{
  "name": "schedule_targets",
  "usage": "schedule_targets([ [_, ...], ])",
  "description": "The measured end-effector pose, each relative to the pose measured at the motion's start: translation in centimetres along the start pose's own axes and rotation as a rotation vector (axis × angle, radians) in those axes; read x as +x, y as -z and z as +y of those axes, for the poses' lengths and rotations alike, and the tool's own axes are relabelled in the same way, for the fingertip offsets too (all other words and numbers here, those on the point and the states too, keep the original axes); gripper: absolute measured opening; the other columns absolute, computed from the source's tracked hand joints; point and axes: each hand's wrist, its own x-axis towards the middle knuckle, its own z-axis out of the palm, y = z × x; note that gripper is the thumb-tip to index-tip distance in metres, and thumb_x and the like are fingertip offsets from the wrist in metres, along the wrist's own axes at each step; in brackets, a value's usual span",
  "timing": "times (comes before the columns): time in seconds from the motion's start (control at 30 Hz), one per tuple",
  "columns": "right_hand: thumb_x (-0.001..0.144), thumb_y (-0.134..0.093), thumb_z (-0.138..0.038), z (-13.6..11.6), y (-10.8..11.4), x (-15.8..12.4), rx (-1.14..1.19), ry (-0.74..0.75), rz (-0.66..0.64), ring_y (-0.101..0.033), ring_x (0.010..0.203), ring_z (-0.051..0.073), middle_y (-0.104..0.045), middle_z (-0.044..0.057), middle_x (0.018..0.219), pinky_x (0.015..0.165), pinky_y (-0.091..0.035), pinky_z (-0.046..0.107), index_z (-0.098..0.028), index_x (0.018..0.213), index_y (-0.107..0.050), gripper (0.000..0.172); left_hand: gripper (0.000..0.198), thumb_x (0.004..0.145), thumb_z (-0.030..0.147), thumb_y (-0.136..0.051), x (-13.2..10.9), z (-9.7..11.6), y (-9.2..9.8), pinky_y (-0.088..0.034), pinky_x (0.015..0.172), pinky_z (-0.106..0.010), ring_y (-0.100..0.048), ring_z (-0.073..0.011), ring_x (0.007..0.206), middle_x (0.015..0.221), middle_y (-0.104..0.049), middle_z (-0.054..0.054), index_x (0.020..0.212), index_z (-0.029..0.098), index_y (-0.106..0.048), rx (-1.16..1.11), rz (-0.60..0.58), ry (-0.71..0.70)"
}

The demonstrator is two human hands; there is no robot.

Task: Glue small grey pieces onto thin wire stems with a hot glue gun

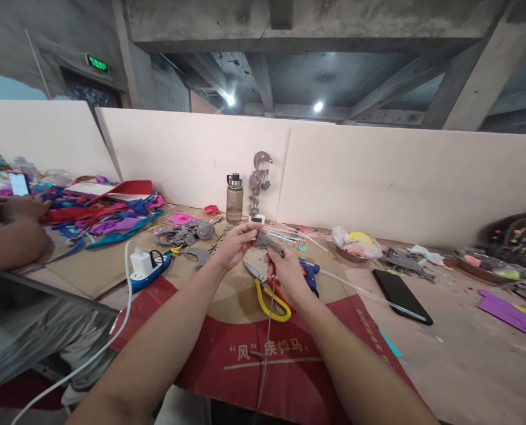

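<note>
A bundle of grey yarn (pixel 269 241) is stretched between my two hands above the cardboard. My left hand (pixel 238 243) pinches its far end, while the fingers of my right hand (pixel 286 271) are closed round the nearer end. From the right hand a loose strand hangs down past the cardboard's front edge. Below the hands lie scissors (pixel 280 313) with yellow and red handles, partly covered by my right hand. A blue glue gun (pixel 310 275) sits just right of that hand. Further left are a ball of grey yarn (pixel 206 230) and a grey crescent piece (pixel 196 255).
A bottle (pixel 234 199) and a grey hanging ornament (pixel 258 183) stand by the white partition (pixel 178 147). A blue power strip (pixel 150 274) with a white cable is at left, near another person's arm (pixel 12 236). A black phone (pixel 402 296) lies right.
</note>
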Motion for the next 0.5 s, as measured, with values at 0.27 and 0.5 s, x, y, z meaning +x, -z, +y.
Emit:
schedule_targets([
  [0.27, 0.078, -0.056, -0.034, 0.5, 0.4, 0.4, -0.050, 0.153, 0.136, -0.041, 0.044, 0.008, -0.051, -0.006, 0.065, 0.043, -0.035, 0.022, -0.022, 0.102, -0.056, 0.027, 0.026, 0.074, 0.037, -0.073, 0.4, 0.5, 1.1, -0.038, 0.052, -0.020, -0.055, -0.0086, 0.060, 0.079, -0.065, -0.004, 0.086, 0.014, -0.066, 0.083, 0.365, 0.021],
  [0.5, 0.079, -0.046, -0.015, 0.4, 1.4, 0.5, -0.542, 0.440, 0.209, -0.058, 0.099, 0.021, -0.063, 0.009, 0.108, 0.091, -0.044, 0.038, -0.020, 0.112, -0.058, 0.036, 0.058, 0.075, 0.067, -0.058, -0.4, -1.8, -0.7, -0.047, 0.064, -0.027, -0.063, -0.0168, 0.075, 0.089, -0.068, -0.013, 0.092, 0.013, -0.068, 0.106, -0.170, 0.352],
])
